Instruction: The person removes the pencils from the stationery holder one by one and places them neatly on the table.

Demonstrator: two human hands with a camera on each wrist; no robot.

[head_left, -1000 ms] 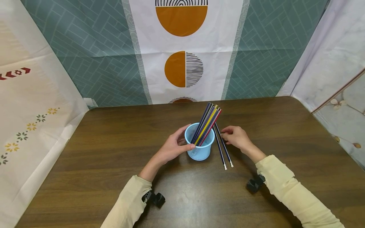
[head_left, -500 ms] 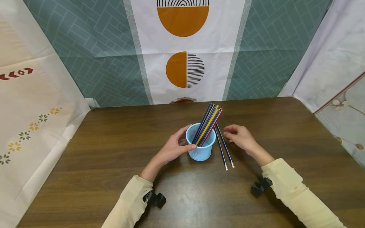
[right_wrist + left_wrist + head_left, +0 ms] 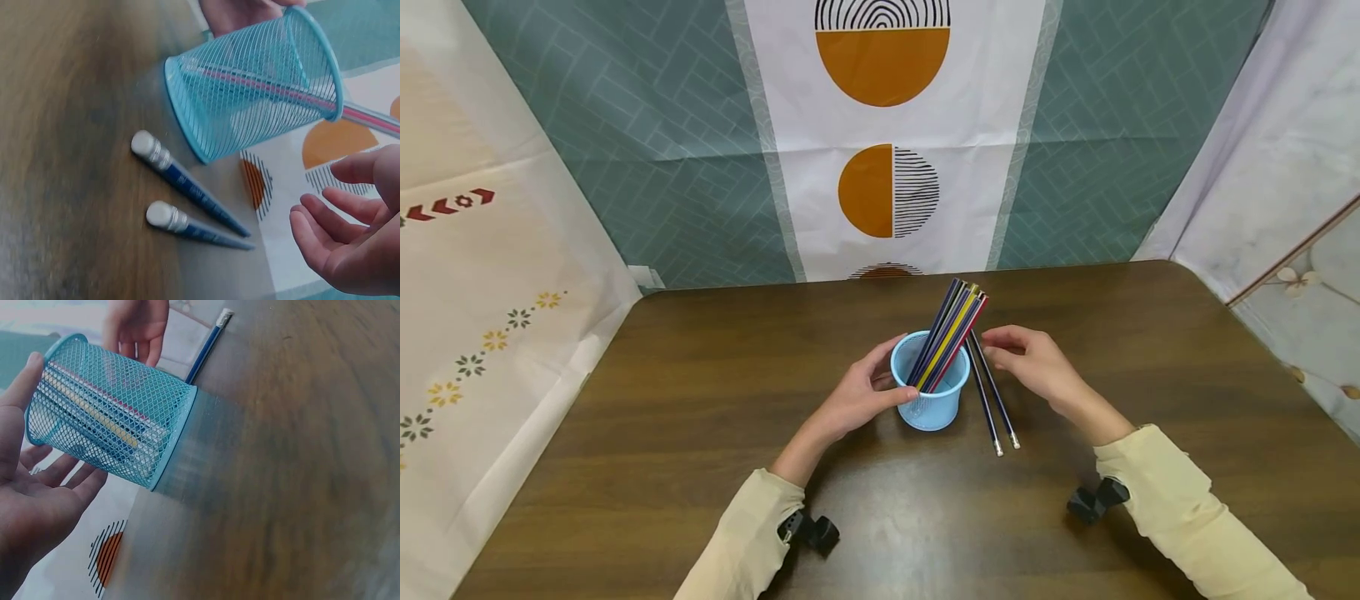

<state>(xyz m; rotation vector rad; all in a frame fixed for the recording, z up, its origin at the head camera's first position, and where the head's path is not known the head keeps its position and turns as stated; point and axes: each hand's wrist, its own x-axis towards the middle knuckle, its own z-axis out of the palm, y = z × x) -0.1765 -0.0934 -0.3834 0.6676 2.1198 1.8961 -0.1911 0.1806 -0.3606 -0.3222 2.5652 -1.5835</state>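
A light blue mesh pencil cup [image 3: 929,412] stands upright on the table. Several pencils [image 3: 949,337] in dark blue, yellow and red lean to the right inside it. My left hand [image 3: 859,396] holds the cup from its left side, thumb at the near rim and fingers round the far side. Two dark blue pencils with white erasers lie just right of the cup, a left one [image 3: 987,406] and a right one [image 3: 997,398], eraser ends towards me. Close to the right of them is my right hand [image 3: 1033,363], fingers loosely bent, with nothing in its grasp in the right wrist view.
The brown wooden table [image 3: 715,367] extends around both arms. A patterned cloth [image 3: 891,192] hangs behind its far edge, with light cloths at the left and right sides. Black wrist cameras hang under both sleeves.
My right hand has drawn back slightly from beside the two loose pencils, then come a little closer again. The left hand keeps its hold on the cup, and the pencils lie as before.
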